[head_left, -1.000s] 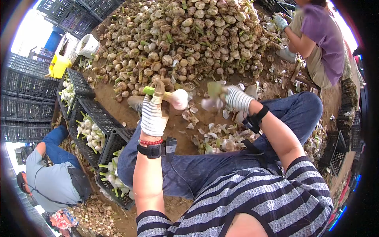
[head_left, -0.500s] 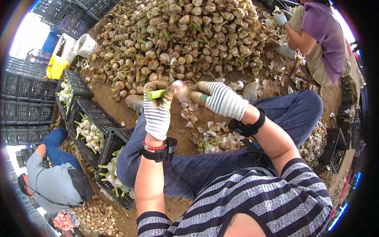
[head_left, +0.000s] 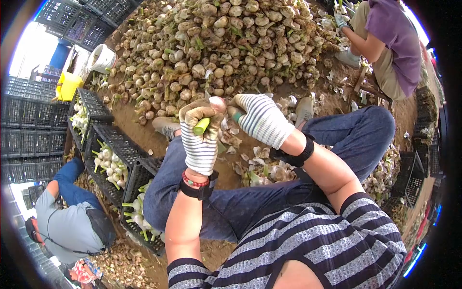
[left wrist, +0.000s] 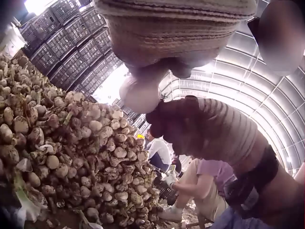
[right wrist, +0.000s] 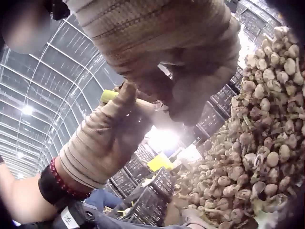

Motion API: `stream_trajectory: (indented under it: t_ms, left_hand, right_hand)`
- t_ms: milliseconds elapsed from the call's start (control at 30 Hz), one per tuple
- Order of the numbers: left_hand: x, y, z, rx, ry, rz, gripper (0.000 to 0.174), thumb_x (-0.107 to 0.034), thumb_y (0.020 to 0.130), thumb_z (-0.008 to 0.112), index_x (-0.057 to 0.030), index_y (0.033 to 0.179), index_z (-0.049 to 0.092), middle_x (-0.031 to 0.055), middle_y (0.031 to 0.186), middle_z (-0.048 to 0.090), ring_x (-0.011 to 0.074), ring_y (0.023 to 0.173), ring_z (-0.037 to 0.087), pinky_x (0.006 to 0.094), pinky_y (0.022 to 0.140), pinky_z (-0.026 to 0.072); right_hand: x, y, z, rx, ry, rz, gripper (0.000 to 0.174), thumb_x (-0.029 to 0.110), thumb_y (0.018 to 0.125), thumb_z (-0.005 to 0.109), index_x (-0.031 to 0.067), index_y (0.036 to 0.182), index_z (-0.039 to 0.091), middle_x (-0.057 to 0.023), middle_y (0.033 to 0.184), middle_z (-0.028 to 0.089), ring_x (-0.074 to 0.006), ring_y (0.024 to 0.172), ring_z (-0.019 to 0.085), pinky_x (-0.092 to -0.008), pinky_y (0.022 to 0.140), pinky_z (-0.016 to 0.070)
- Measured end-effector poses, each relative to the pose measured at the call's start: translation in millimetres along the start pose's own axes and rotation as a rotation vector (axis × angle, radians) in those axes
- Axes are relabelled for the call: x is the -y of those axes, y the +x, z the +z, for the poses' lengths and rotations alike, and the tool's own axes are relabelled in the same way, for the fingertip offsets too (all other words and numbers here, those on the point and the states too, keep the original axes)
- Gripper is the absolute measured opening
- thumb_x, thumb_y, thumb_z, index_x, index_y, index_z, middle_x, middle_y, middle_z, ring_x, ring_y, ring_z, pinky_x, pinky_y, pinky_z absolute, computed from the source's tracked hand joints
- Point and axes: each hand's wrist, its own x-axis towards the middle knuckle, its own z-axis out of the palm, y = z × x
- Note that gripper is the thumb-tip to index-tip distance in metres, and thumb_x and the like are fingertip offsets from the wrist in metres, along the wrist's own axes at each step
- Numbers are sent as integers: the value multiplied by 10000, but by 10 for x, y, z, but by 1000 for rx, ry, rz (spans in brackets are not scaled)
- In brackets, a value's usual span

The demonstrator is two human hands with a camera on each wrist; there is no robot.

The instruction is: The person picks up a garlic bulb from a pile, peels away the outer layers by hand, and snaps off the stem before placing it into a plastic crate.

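In the head view my left hand (head_left: 198, 142), in a striped glove with soiled fingers, grips a garlic bulb (head_left: 218, 102) by its neck. The cut green stem (head_left: 202, 126) sticks out of that grip toward me. My right hand (head_left: 264, 119), gloved alike, has its fingers curled with the fingertips right at the bulb's right side. The left wrist view shows the pale bulb (left wrist: 139, 95) between both hands, the right fingers against its edge. From the right wrist the stem (right wrist: 109, 96) shows beyond the left thumb, while the right hand hides most of the bulb.
A large heap of unpeeled garlic (head_left: 231, 48) rises in front. Loose peelings (head_left: 264, 166) lie between my legs. Black crates (head_left: 108, 161) of trimmed garlic stand at my left, near a yellow container (head_left: 70, 86) and a white bucket (head_left: 102, 59). Other people sit at right and lower left.
The right hand, blurred beside the bulb a second ago, has come in against it. The left hand has turned, tipping the stem from leftward to toward me.
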Motion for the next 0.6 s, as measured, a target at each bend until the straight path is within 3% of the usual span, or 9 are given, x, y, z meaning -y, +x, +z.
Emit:
stream_trajectory:
  t_ms: [133, 200, 267, 300, 333, 400, 533, 600]
  left_hand:
    - [73, 8, -10, 37, -75, -4, 174, -87, 849, 692, -81, 978, 575, 71, 1016, 566, 206, 930, 562, 311, 845, 458]
    - [65, 20, -23, -105, -572, -436, 171, -75, 878, 649, -77, 1024, 560, 76, 1064, 590, 201, 930, 584, 309, 867, 469]
    - [21, 75, -93, -141, -956, -585, 233, -51, 869, 619, -42, 1094, 555, 132, 1141, 616, 220, 1008, 618, 359, 892, 500]
    - [91, 72, -136, -170, -1008, -675, 199, -77, 876, 589, -49, 1072, 570, 143, 1089, 640, 237, 970, 630, 375, 875, 502]
    - [140, 64, -175, -201, -1059, -767, 177, -103, 883, 560, -55, 1051, 586, 154, 1037, 663, 253, 932, 642, 391, 857, 505]
    - [127, 86, -224, -183, -1165, -846, 207, -119, 877, 553, -45, 1067, 587, 157, 1005, 668, 262, 921, 644, 396, 856, 506]
    - [210, 79, -293, -181, -1343, -1077, 266, -153, 859, 547, -16, 1081, 598, 165, 1005, 663, 283, 934, 638, 415, 854, 504]
    - [244, 47, -321, -270, -1371, -1071, 270, -151, 856, 548, 3, 1072, 603, 168, 1028, 655, 281, 949, 633, 417, 859, 507]
  right_hand:
    - [-98, 72, 64, -59, 1, -18, 190, 194, 842, 588, 15, 900, 614, -221, 782, 629, -391, 723, 617, -428, 641, 493]
    - [-408, 143, 186, -98, -21, 37, 202, 198, 842, 564, 20, 925, 612, -223, 806, 636, -392, 756, 622, -440, 682, 497]
    - [-588, 124, 173, 129, -213, 128, 206, 201, 848, 555, 24, 937, 611, -222, 813, 639, -388, 759, 624, -446, 690, 498]
    - [-635, 107, 151, 399, -188, 211, 314, 255, 819, 563, 8, 999, 636, -236, 963, 652, -394, 913, 622, -454, 796, 501]
    - [-495, 54, 36, 515, -169, 281, 326, 189, 822, 550, 28, 1099, 610, -240, 985, 648, -395, 929, 621, -447, 804, 496]
    - [-421, -39, 24, 387, 22, 116, 400, 89, 814, 533, 42, 1211, 548, -249, 997, 641, -398, 936, 616, -434, 805, 496]
    - [-11, 131, 81, 185, 362, -94, 438, 23, 801, 536, 33, 1238, 507, -244, 985, 643, -405, 911, 618, -430, 773, 501]
    - [-36, 243, 329, 109, 115, -194, 356, 30, 787, 570, 9, 1141, 545, -237, 934, 644, -403, 851, 626, -431, 720, 508]
